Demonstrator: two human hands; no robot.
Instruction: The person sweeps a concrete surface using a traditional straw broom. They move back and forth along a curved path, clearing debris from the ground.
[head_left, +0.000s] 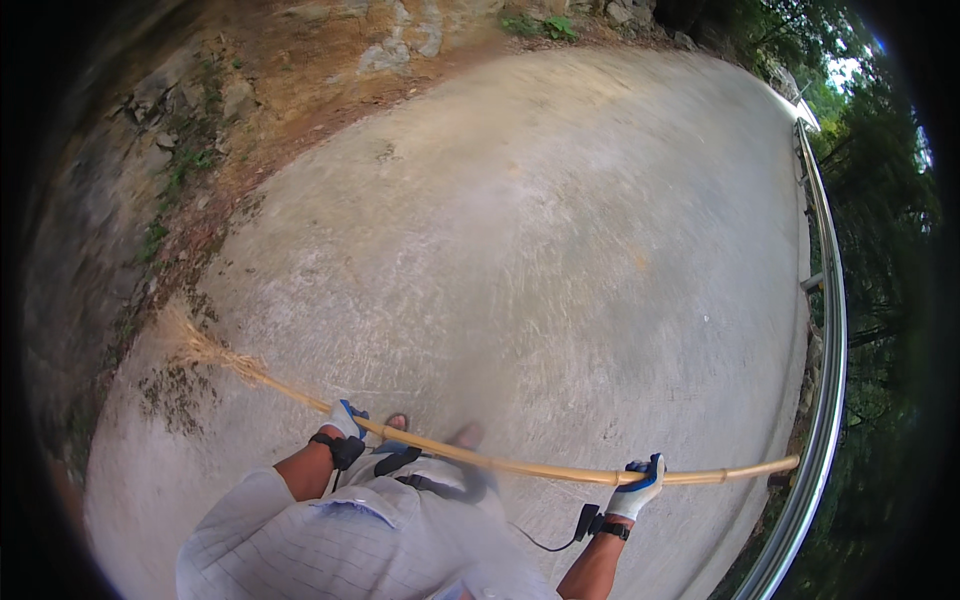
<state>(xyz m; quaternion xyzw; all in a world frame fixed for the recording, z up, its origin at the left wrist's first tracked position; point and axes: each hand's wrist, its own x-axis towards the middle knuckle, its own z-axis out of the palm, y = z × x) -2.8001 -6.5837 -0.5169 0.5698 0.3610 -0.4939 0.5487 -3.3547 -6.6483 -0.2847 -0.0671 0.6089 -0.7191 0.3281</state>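
Observation:
A broom with a long bamboo handle (525, 466) lies across the view in front of my body. Its straw-like bristles (206, 348) are at the left, over the concrete road near dark debris (178, 391). My left hand (345, 420), in a white and blue work glove, grips the handle near the bristle end. My right hand (637, 486), gloved the same way, is closed around the handle towards its far end. The handle's tip (793, 463) appears beside the guardrail; whether they touch I cannot tell. Both wrists carry black straps with small devices.
The concrete road (465, 247) curves ahead. A rocky earth bank (217, 112) with small plants and fallen leaves borders it on the left. A metal guardrail (831, 300) runs along the right edge, with trees (877, 225) beyond. My feet (397, 421) are just past the handle.

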